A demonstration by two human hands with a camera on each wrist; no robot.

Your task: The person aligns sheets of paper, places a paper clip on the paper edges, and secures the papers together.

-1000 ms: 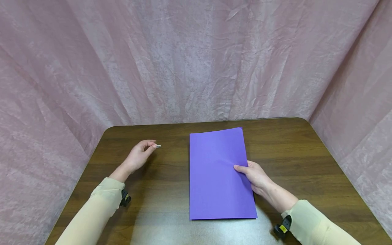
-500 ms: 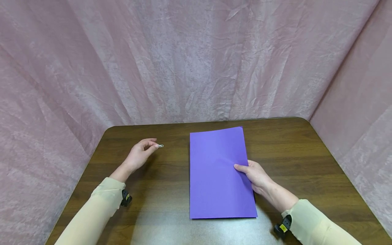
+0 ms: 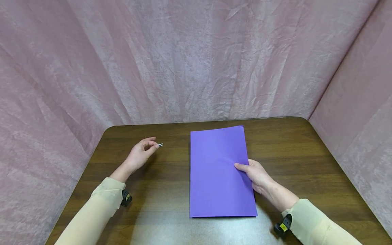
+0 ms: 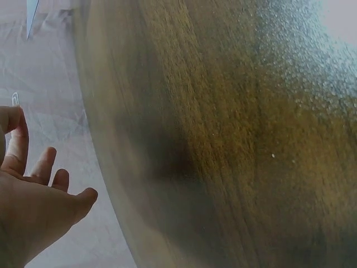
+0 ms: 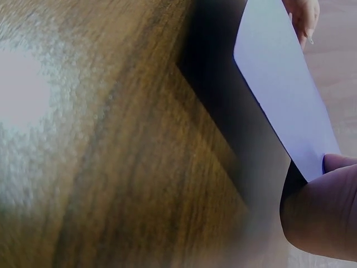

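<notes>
Between thumb and forefinger my left hand [image 3: 140,154] pinches a small white paper clip [image 3: 160,145], held out toward the right over the far left of the table. In the left wrist view the paper clip [image 4: 15,99] stands up from the fingertips while the other fingers spread loosely. My right hand [image 3: 256,175] grips purple paper [image 3: 217,183] by its right edge, thumb on top and the other fingers hidden beneath. Seen from the right wrist, the purple paper [image 5: 273,72] is raised off the table and casts a dark shadow under it.
The brown wood-grain table [image 3: 165,190] has a glossy surface with a bright reflection near its front. Pink velvety curtains [image 3: 196,61] hang behind the table and along its sides. A dark camera [image 3: 126,198] is strapped to the left wrist, another camera [image 3: 283,227] to the right.
The left hand has moved the paper clip slightly to the right and tilted its free end up a little. The purple paper has risen very slightly away from me in the right hand.
</notes>
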